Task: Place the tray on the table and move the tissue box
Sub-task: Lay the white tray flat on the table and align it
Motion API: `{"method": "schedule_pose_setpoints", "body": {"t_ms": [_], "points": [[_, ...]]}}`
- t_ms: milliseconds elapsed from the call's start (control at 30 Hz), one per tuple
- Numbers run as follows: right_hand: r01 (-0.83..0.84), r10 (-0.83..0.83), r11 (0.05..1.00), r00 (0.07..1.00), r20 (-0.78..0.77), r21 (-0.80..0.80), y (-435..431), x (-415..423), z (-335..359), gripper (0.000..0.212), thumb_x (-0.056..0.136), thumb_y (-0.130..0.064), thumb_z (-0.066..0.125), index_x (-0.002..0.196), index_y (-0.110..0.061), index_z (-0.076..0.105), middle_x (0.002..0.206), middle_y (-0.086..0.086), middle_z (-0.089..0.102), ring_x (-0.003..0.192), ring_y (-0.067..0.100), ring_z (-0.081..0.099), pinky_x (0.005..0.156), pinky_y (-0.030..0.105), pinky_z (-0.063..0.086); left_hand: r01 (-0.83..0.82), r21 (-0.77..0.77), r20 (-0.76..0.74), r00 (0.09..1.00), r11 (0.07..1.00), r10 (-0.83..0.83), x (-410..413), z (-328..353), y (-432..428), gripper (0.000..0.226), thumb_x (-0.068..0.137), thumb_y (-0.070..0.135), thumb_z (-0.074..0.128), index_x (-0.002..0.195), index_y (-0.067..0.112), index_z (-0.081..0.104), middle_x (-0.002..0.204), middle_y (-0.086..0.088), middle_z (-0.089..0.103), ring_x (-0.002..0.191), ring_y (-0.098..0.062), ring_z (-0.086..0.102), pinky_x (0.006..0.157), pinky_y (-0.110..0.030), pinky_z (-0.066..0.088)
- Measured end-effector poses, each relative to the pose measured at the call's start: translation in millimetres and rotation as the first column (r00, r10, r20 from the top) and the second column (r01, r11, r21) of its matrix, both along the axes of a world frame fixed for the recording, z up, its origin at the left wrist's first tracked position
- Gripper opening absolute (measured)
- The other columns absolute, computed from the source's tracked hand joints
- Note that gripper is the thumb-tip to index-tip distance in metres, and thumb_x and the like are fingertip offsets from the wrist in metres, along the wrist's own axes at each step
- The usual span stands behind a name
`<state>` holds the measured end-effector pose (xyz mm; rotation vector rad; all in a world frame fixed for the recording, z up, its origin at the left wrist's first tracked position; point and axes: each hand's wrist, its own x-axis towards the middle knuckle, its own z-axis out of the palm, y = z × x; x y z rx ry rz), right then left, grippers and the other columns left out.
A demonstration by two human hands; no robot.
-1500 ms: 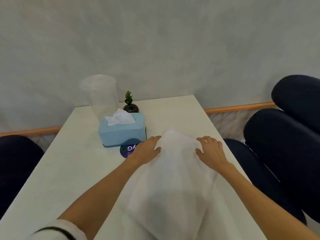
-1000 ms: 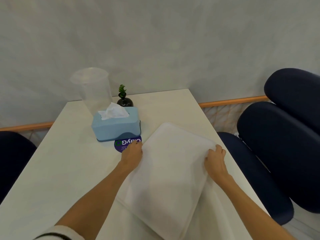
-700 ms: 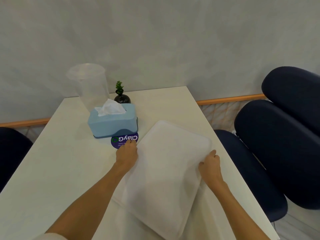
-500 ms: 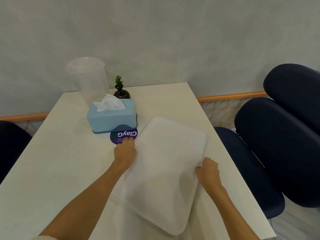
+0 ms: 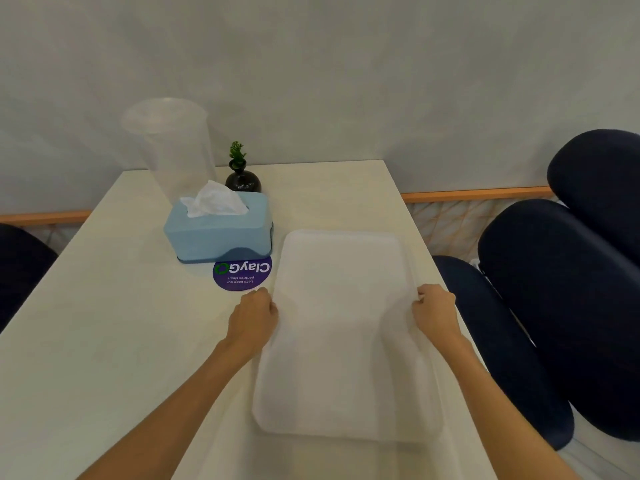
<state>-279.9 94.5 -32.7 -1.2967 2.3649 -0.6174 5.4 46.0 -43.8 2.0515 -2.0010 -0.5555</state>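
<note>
cream table (image 5: 104, 341) by grey wall (image 5: 346, 81), navy chairs (image 5: 554, 289)

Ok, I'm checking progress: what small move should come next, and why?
Probably let go of the tray: it looks flat on the table, both hands gripping its side edges. The tissue box sits unmoved beside it.

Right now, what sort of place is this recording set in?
Probably an office pantry or canteen. A round sticker on the white table reads "Let's keep our pantries clean", a serving tray lies there, and dark padded chairs line one side.
</note>
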Motion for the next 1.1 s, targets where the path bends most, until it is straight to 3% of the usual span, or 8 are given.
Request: {"method": "schedule_pose_setpoints", "body": {"t_ms": [100, 167, 533, 700, 900, 967, 1033, 1100], "points": [[0.005, -0.005, 1.0, 1.0, 0.013, -0.009, -21, -9, 6, 0.024, 0.091, 0.003, 0.047, 0.11, 0.006, 0.062, 0.11, 0.024, 0.064, 0.095, 0.038, 0.062, 0.076, 0.035, 0.05, -0.011, 0.001, -0.047, 0.999, 1.0, 0.011, -10, 0, -7, 0.017, 0.095, 0.012, 0.053, 0.098, -0.002, 0.06, 0.089, -0.012, 0.062, 0.076, -0.021, 0.057, 0.068, -0.032, 0.051], [0.003, -0.003, 1.0, 1.0, 0.005, -0.019, -38, -16, 7, 0.027, 0.091, 0.002, 0.047, 0.115, 0.006, 0.06, 0.116, 0.024, 0.061, 0.099, 0.039, 0.061, 0.08, 0.038, 0.052, -0.017, -0.01, -0.076, 0.997, 1.0, 0.016, -18, 0, -15, 0.016, 0.094, 0.012, 0.054, 0.097, -0.002, 0.061, 0.088, -0.012, 0.062, 0.077, -0.023, 0.059, 0.07, -0.034, 0.054], [0.012, -0.01, 0.999, 0.999, -0.041, 0.036, -89, -38, 11, 0.027, 0.09, 0.001, 0.047, 0.114, 0.003, 0.059, 0.107, 0.024, 0.065, 0.072, 0.03, 0.055, 0.061, 0.034, 0.046, -0.04, -0.022, -0.13, 0.991, 0.999, 0.036, -48, 6, -52, 0.015, 0.094, 0.01, 0.054, 0.095, -0.003, 0.06, 0.09, -0.016, 0.065, 0.074, -0.021, 0.057, 0.066, -0.033, 0.052], [0.026, -0.021, 0.998, 0.997, -0.072, 0.061, -95, -46, 7, 0.024, 0.088, 0.001, 0.047, 0.109, 0.002, 0.06, 0.101, 0.021, 0.066, 0.071, 0.03, 0.054, 0.053, 0.031, 0.04, -0.033, -0.032, -0.158, 0.987, 0.999, 0.027, -55, 3, -57, 0.015, 0.093, 0.01, 0.056, 0.095, -0.004, 0.06, 0.09, -0.017, 0.066, 0.075, -0.025, 0.061, 0.073, -0.039, 0.056], [0.01, 0.0, 0.997, 0.991, -0.133, 0.071, -95, -47, 7, 0.026, 0.091, -0.003, 0.047, 0.115, 0.002, 0.057, 0.11, 0.022, 0.063, 0.078, 0.03, 0.052, 0.064, 0.035, 0.044, -0.03, -0.037, -0.229, 0.973, 0.999, 0.021, -53, 1, -57, 0.012, 0.092, 0.008, 0.056, 0.09, -0.003, 0.059, 0.086, -0.021, 0.066, 0.068, -0.026, 0.058, 0.066, -0.039, 0.054], [0.004, 0.009, 0.998, 0.979, -0.203, 0.067, -96, -42, 11, 0.029, 0.091, -0.006, 0.048, 0.118, 0.001, 0.055, 0.116, 0.022, 0.06, 0.094, 0.036, 0.055, 0.072, 0.041, 0.049, -0.029, -0.033, -0.253, 0.967, 0.999, 0.02, -51, 1, -57, 0.013, 0.091, 0.009, 0.057, 0.091, -0.003, 0.06, 0.086, -0.02, 0.067, 0.071, -0.03, 0.063, 0.066, -0.041, 0.055], [-0.021, 0.031, 0.999, 0.956, -0.291, 0.034, -99, -35, 17, 0.033, 0.09, -0.01, 0.051, 0.122, -0.002, 0.053, 0.121, 0.023, 0.057, 0.109, 0.042, 0.052, 0.083, 0.048, 0.05, -0.025, -0.027, -0.269, 0.963, 0.999, 0.016, -47, 2, -57, 0.015, 0.091, 0.015, 0.059, 0.092, 0.0, 0.061, 0.086, -0.016, 0.068, 0.073, -0.027, 0.064, 0.064, -0.038, 0.054], [-0.081, 0.069, 0.996, 0.95, -0.304, -0.027, -104, -23, 23, 0.034, 0.09, -0.011, 0.052, 0.123, -0.004, 0.053, 0.12, 0.023, 0.057, 0.109, 0.042, 0.052, 0.085, 0.051, 0.051, -0.02, -0.032, -0.268, 0.963, 0.999, 0.011, -43, 5, -57, 0.018, 0.091, 0.023, 0.061, 0.095, 0.005, 0.063, 0.087, -0.006, 0.069, 0.076, -0.022, 0.065, 0.067, -0.036, 0.054]]}}
